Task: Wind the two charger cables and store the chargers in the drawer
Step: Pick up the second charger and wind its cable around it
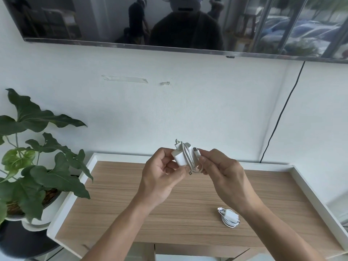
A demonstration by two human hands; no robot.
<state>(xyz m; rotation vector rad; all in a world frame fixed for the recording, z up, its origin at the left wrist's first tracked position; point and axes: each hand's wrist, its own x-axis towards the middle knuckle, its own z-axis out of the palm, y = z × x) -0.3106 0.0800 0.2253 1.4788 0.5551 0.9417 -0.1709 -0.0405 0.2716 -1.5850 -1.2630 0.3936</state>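
A white charger block [181,157] is held up above the far part of the wooden table top [131,204], its white cable wrapped round it. My left hand [162,172] grips the block from the left. My right hand [220,170] pinches the free cable end with its plug [196,150] beside the block. A second white charger [230,217], its cable coiled round it, lies on the table at the near right, just left of my right forearm.
The table has a raised white rim [88,166] on the left, back and right. A potted plant [37,166] stands off its left edge. A dark screen [169,23] hangs on the wall above, with a black cord [278,117] running down at the right.
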